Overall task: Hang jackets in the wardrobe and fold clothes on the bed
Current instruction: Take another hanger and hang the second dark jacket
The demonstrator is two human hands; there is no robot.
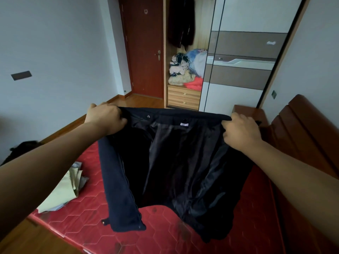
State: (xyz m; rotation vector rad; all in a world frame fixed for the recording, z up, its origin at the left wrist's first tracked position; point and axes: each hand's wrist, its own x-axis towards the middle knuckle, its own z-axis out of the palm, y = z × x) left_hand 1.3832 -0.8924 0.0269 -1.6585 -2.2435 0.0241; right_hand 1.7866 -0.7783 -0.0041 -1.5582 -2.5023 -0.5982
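I hold a dark navy jacket (170,162) spread open above the red mattress (88,222), its shiny black lining facing me. My left hand (108,118) grips the upper left edge near the collar. My right hand (240,131) grips the upper right edge. The hem hangs down and touches the bed. Ahead, the wardrobe (185,52) stands open, with a dark coat (180,22) hanging inside.
A beige garment (62,191) lies crumpled on the mattress's left side, and a dark garment (22,149) sits beyond it. Piled clothes (185,70) fill the wardrobe shelf above two drawers (183,98). A red door (145,46) stands at the left, a brown headboard (308,129) at the right.
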